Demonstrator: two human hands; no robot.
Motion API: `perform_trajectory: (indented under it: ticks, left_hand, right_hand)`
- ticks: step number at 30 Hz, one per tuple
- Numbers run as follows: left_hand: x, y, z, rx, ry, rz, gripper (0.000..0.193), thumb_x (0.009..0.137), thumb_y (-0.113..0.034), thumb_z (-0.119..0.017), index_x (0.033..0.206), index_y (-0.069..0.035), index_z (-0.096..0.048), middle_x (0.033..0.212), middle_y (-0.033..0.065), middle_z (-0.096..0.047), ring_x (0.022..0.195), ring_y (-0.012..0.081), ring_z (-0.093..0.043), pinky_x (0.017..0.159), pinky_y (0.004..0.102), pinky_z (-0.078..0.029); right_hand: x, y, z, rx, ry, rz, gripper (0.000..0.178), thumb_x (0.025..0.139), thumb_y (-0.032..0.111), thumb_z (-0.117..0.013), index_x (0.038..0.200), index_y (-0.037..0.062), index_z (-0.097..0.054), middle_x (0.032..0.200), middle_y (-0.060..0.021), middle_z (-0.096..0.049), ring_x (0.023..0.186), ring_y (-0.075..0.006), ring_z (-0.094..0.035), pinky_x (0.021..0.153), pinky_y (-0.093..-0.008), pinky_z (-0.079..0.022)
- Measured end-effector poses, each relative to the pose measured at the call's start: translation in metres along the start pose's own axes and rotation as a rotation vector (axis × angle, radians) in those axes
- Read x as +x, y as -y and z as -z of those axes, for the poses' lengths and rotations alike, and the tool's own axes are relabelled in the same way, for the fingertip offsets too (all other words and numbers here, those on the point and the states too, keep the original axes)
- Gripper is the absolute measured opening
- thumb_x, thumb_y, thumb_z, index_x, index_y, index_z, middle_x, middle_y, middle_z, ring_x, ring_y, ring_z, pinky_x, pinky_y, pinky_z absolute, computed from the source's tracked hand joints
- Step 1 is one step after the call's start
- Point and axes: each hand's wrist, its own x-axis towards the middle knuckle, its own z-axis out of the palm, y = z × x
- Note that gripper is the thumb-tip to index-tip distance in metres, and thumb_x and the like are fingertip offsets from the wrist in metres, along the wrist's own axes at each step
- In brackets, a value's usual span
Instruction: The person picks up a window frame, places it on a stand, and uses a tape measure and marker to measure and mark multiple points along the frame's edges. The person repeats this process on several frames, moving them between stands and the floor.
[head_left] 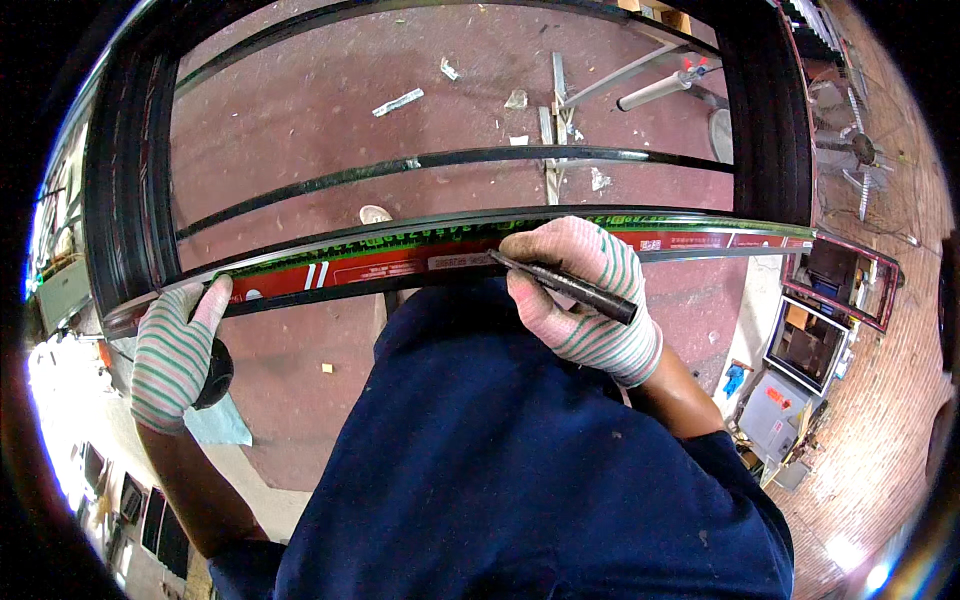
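A large black metal window-like frame (775,110) spans the view in front of me. Along its near bar runs a green measuring strip with black graduations (440,238), beside a red printed band (370,266). My left hand (172,355), in a white glove with green and pink stripes, grips the bar's left end, thumb and fingers on its edge. In the same kind of glove, my right hand (600,300) is closed round a slim black pen-like marker (575,288). The marker's tip points left, close to the red band. A black rounded object (215,378) shows partly behind my left hand.
A crossbar (420,163) crosses the frame's opening. Beneath lies a reddish floor (310,120) with scraps and metal strips. A white tube (655,90) is at the upper right. On the right are a standing fan (860,150), a grey box (775,415) and a brick-patterned surface (870,430).
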Motion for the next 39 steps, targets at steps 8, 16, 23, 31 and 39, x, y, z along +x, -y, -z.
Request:
perform_trajectory:
  ticks: [8, 16, 23, 31, 39]
  left_hand:
    - [0.006, -0.004, 0.003, -0.09, 0.08, 0.066, 0.047, 0.1, -0.038, -0.059, 0.111, 0.006, -0.069, 0.076, 0.0042, -0.06, 0.068, 0.0112, -0.05, 0.065, 0.0276, -0.043]
    - [0.009, 0.002, -0.001, -0.078, 0.059, 0.026, 0.045, 0.101, -0.037, -0.058, 0.107, 0.006, -0.07, 0.073, 0.0025, -0.057, 0.067, 0.0107, -0.048, 0.063, 0.0275, -0.042]
    - [0.011, 0.01, -0.004, -0.103, 0.069, 0.045, 0.043, 0.101, -0.037, -0.057, 0.101, 0.004, -0.071, 0.068, 0.0005, -0.052, 0.064, 0.0095, -0.045, 0.06, 0.0267, -0.039]
    - [0.011, 0.006, -0.002, -0.065, 0.079, 0.023, 0.043, 0.102, -0.038, -0.055, 0.093, 0.002, -0.07, 0.067, -0.0003, -0.05, 0.062, 0.0094, -0.043, 0.059, 0.0276, -0.037]
    - [0.011, 0.01, -0.004, -0.102, 0.072, 0.001, 0.044, 0.102, -0.038, -0.055, 0.092, 0.003, -0.069, 0.067, -0.0002, -0.05, 0.063, 0.0097, -0.043, 0.059, 0.0278, -0.038]
  right_hand:
    - [0.003, -0.001, -0.003, 0.001, -0.011, -0.021, 0.022, 0.078, 0.01, -0.073, 0.099, 0.0059, -0.067, 0.084, -0.0148, -0.066, 0.077, -0.0345, -0.065, 0.07, -0.0401, -0.053]
    - [0.004, -0.002, -0.003, -0.019, -0.013, -0.014, 0.021, 0.078, 0.01, -0.073, 0.097, 0.0061, -0.067, 0.081, -0.0142, -0.066, 0.076, -0.0344, -0.066, 0.07, -0.0401, -0.053]
    - [0.005, -0.003, -0.005, -0.026, -0.023, 0.015, 0.022, 0.077, 0.009, -0.074, 0.098, 0.0066, -0.067, 0.082, -0.0135, -0.067, 0.076, -0.0338, -0.066, 0.07, -0.0402, -0.053]
    - [0.003, -0.005, 0.0, -0.04, 0.038, 0.027, 0.023, 0.076, 0.011, -0.074, 0.097, 0.0081, -0.067, 0.081, -0.0121, -0.066, 0.073, -0.0325, -0.064, 0.068, -0.0397, -0.052]
    - [0.001, -0.005, 0.003, 0.021, 0.079, 0.011, 0.02, 0.075, 0.011, -0.073, 0.094, 0.008, -0.068, 0.081, -0.011, -0.066, 0.073, -0.0308, -0.064, 0.069, -0.0388, -0.051]
